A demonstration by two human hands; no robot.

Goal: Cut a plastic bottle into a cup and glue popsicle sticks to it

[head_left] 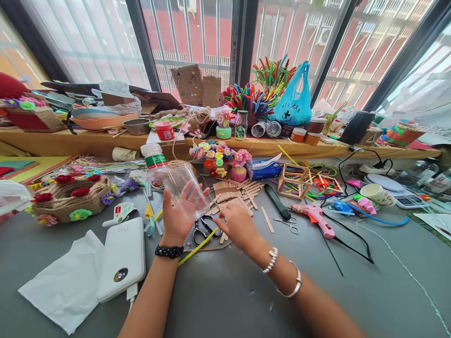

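Note:
A clear plastic bottle (172, 180) with a white cap and green label leans up to the left in my left hand (179, 211). The palm faces up, and the fingers show through the clear wall near the bottle's base. My right hand (239, 227) hovers just right of the base, apart from it; its fingers are loosely bent, thumb and fingertips apart, with nothing visible between them. Black-handled scissors (200, 234) and a yellow-green pipe cleaner (198, 247) lie on the table below. Wooden craft sticks (229, 191) are spread out behind my right hand.
A pink glue gun (315, 218), small scissors (291, 225) and a stick frame (294, 180) lie to the right. At left are a white power bank (123, 258), tissue (66, 284) and twine basket (66, 206). A crowded wooden ledge (197, 149) runs along the windows.

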